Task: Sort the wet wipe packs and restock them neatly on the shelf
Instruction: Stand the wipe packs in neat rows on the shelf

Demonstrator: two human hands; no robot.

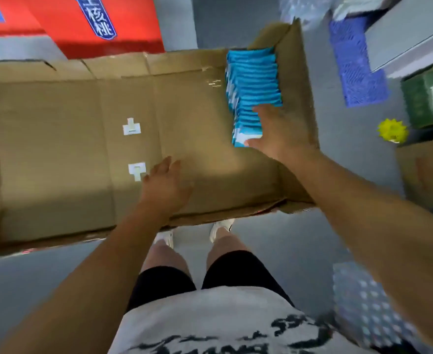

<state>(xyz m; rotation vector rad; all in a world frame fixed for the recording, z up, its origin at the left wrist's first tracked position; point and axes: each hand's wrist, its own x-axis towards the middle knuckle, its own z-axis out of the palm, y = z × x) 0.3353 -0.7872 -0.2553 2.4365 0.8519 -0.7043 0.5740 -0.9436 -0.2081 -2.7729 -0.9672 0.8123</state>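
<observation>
A row of several blue wet wipe packs [253, 80] stands on edge along the right wall of a large open cardboard box [69, 139]. My right hand [279, 134] reaches into the box with fingers spread, its thumb touching the nearest pack and its fingers lying over the near end of the row. My left hand [165, 182] hovers open over the bare box floor, left of the packs, holding nothing. The frame is motion-blurred.
A red carton [87, 24] with printed characters lies beyond the box. A blue plastic crate [356, 65], a green box [427, 98], a yellow spiky object [392, 130] and another cardboard box [427, 172] stand to the right. Grey floor surrounds the box.
</observation>
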